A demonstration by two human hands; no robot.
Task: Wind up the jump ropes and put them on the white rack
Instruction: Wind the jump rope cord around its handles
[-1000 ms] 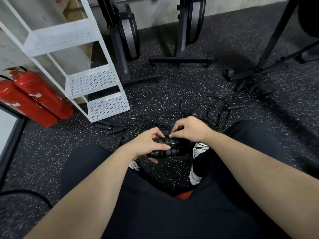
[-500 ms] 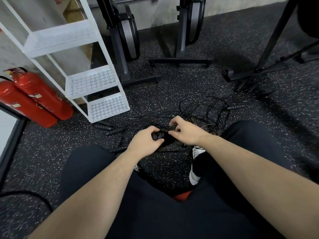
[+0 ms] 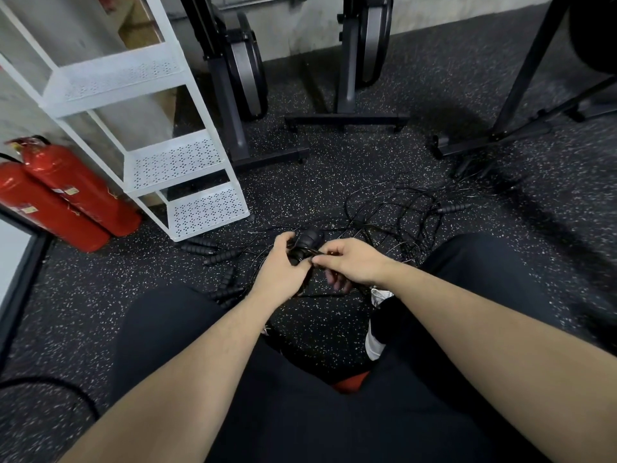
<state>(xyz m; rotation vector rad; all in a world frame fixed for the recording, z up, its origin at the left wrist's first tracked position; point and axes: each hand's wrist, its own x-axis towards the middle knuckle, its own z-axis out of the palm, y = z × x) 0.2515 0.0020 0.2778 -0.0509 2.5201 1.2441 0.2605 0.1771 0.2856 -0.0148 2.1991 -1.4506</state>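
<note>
White rack point(image 3: 187, 163) shelves bare; your left hand point(image 3: 278, 274) grips first handles point(image 3: 305, 243), right hand point(image 3: 354, 265) pinches cord; tangle point(image 3: 394, 215) beside rack remains.

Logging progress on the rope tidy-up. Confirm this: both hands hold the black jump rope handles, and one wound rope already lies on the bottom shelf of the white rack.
Wrong on the shelf. The head view shows the white rack with its bottom shelf bare; no rope lies there. Both the left hand and right hand do hold the black jump rope handles.
</note>
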